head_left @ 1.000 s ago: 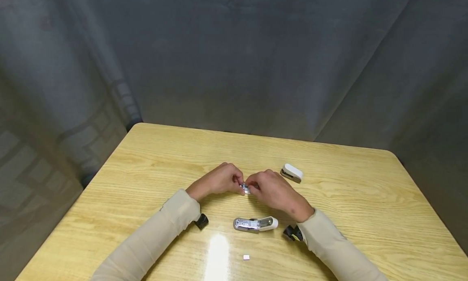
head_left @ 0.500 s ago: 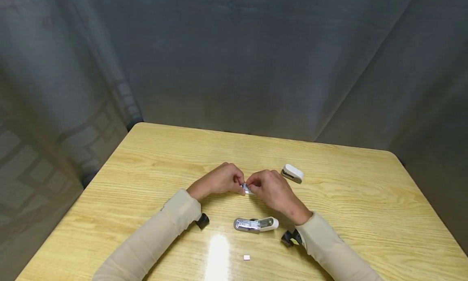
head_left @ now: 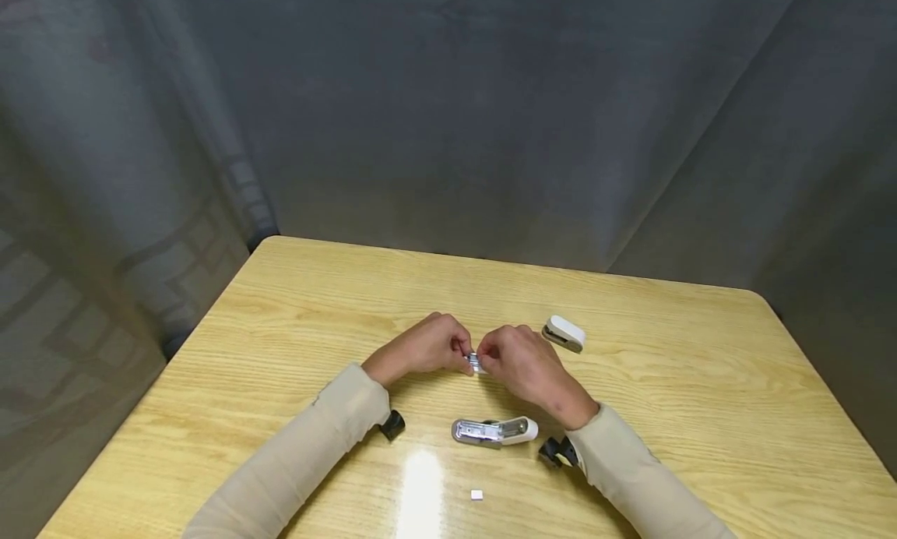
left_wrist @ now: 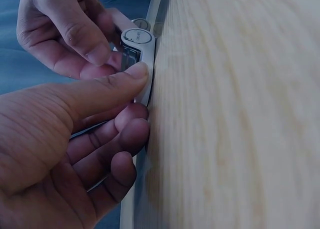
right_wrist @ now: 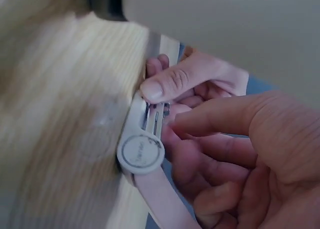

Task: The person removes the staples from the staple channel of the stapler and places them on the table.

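Observation:
My left hand (head_left: 437,344) grips a small white stapler (right_wrist: 142,151) at one end, its thumb (left_wrist: 136,70) on the side of the base. The stapler is swung open, so its metal staple channel (right_wrist: 156,120) shows in the right wrist view. Over that channel, my right hand (head_left: 522,360) has its thumb and curled fingers close together. I cannot tell whether anything is pinched there. In front of the hands lies a second stapler (head_left: 478,431), spread open with its metal inside facing up. A third, folded stapler (head_left: 564,333) sits beyond the right hand.
A tiny white block (head_left: 476,494) lies on the wooden table (head_left: 336,290) near the front. Dark wrist mounts (head_left: 394,424) hang under both sleeves, close to the open stapler. A grey curtain (head_left: 448,118) stands behind the table.
The right hand's fingertips shift slightly over the stapler, and its wrist dips a little. The left hand keeps its grip. The head view drifts slightly; the other staplers stay put.

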{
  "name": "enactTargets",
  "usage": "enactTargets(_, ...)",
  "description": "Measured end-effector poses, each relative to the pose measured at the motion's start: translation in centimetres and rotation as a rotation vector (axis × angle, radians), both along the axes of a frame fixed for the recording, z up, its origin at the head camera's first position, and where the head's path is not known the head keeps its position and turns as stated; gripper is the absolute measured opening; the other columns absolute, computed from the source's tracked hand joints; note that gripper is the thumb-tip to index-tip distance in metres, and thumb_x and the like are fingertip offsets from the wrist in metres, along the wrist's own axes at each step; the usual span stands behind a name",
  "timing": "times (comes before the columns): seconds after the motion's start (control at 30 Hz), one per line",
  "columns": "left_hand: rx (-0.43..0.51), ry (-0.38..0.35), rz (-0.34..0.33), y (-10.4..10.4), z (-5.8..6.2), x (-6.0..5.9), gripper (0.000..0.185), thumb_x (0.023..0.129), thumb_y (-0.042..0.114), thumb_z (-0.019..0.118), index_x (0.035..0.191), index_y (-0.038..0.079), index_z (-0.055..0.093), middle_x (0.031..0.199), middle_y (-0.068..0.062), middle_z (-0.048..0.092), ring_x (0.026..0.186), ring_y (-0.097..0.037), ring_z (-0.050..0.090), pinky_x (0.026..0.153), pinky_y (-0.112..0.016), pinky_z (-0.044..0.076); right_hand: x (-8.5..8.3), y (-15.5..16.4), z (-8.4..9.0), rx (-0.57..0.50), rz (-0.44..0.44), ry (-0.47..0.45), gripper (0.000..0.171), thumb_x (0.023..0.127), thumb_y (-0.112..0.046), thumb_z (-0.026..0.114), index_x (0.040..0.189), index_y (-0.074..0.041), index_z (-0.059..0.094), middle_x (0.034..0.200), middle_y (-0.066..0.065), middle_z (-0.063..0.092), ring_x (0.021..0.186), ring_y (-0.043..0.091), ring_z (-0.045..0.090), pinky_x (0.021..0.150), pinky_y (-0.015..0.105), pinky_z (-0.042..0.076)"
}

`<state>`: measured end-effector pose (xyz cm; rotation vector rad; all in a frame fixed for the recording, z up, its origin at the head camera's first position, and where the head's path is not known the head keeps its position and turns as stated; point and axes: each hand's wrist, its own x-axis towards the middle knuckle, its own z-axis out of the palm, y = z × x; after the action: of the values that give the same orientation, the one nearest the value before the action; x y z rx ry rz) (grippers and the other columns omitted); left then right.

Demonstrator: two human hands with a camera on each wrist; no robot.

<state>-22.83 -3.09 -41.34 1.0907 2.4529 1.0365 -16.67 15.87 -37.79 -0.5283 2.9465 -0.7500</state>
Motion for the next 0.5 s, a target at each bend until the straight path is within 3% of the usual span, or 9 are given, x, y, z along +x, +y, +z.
enactTargets(0.17, 0.007, 0.005, -0.006, 0.04, 0.09, 0.04, 0.019, 0.082, 0.013, 0.090, 0.074, 0.013, 0.073, 0.064, 0.008, 0.065, 0.055, -0.002, 0.047, 0.053, -0.021, 0.038, 0.18, -0.31, -0.28, -0.010, -0.032, 0.000, 0.007, 0.093, -0.008, 0.075, 0.091, -0.013, 0.080, 0.081, -0.008, 0.072, 0.067, 0.008, 0.056, 0.065, 0.034, 0.049)
enactTargets(0.33, -0.006, 0.027, -0.005, -0.04, 0.05, -0.06, 0.020, 0.081, 0.015, 0.090, 0.073, 0.015, 0.072, 0.063, 0.010, 0.064, 0.054, -0.002, 0.047, 0.058, -0.024, 0.041, 0.42, -0.29, -0.47, -0.075, -0.040, 0.005, 0.008, 0.094, -0.007, 0.075, 0.090, -0.012, 0.080, 0.079, -0.009, 0.070, 0.065, 0.009, 0.054, 0.062, 0.033, 0.046)
enactTargets(0.5, -0.012, 0.052, -0.012, 0.16, -0.05, -0.17, 0.020, 0.081, 0.016, 0.091, 0.072, 0.017, 0.073, 0.062, 0.011, 0.064, 0.053, -0.001, 0.047, 0.077, -0.032, 0.043, 0.51, -0.11, -0.61, -0.131, -0.039, 0.011, 0.007, 0.092, -0.004, 0.077, 0.093, -0.011, 0.080, 0.080, -0.008, 0.070, 0.065, 0.008, 0.054, 0.062, 0.032, 0.046)
